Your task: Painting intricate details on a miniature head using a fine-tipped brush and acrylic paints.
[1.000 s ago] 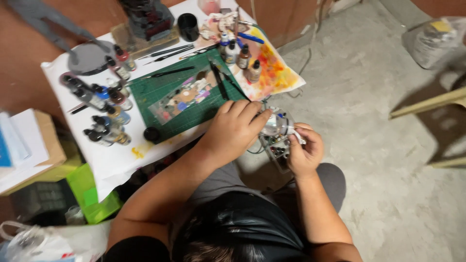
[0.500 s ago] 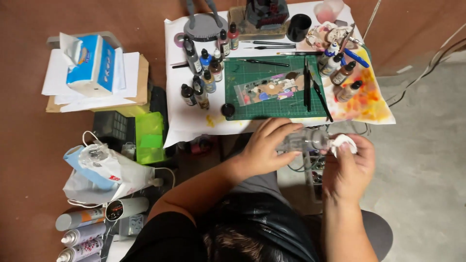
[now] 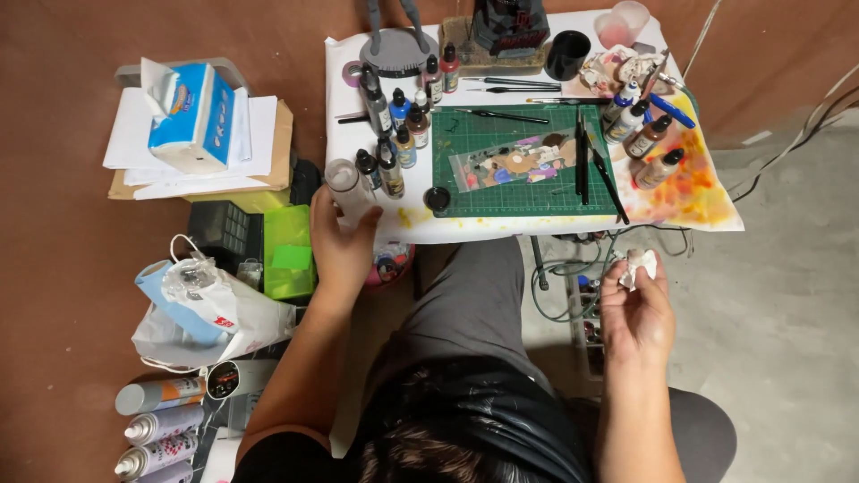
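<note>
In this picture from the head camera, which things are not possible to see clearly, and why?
- Contents of the clear jar: too small to tell; the left hand covers its lower part.
- Crumpled white wad: the right hand fingers hide most of it.
- Grey figure on the round base: cut off by the top edge.
- Round item under the table edge: half hidden by the table and left hand.

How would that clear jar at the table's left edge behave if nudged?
The clear jar stands upright at the very edge of the white table, steadied by the left hand, so a push outward would probably send it off. It looks tall and narrow, likely tippy. Its smooth see-through wall suggests it is slippery and perhaps breakable; I cannot tell glass from plastic.
</note>
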